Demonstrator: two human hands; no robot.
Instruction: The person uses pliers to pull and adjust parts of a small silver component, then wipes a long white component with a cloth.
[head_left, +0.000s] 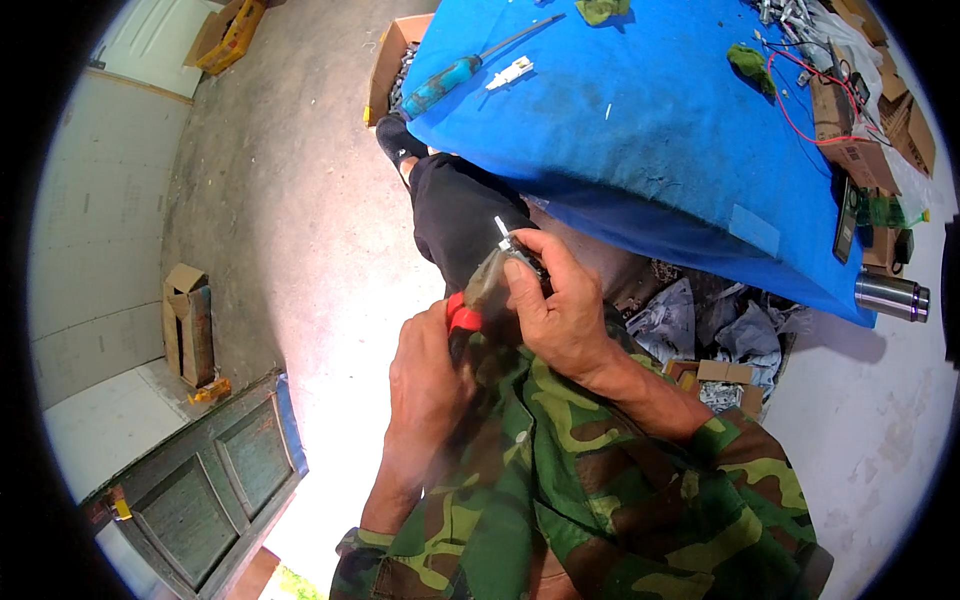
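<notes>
On the cloth-covered table [640,130], a screwdriver [443,86] lies near the left edge; a rag [751,70] lies farther right; a carton [385,75] holding metal parts [404,75] sits beside that left edge; another carton [190,335] stands by the left wall [105,220]; before the table, pliers [465,314] extend from left hand [428,372] toward right hand [563,315].

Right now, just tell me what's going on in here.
Someone in a camouflage jacket is working bare-handed beside a blue-covered table. The left hand grips a red-handled tool, and the right hand pinches a small metal part at the tool's far end. A blue-handled screwdriver and a small white piece lie on the table.
</notes>
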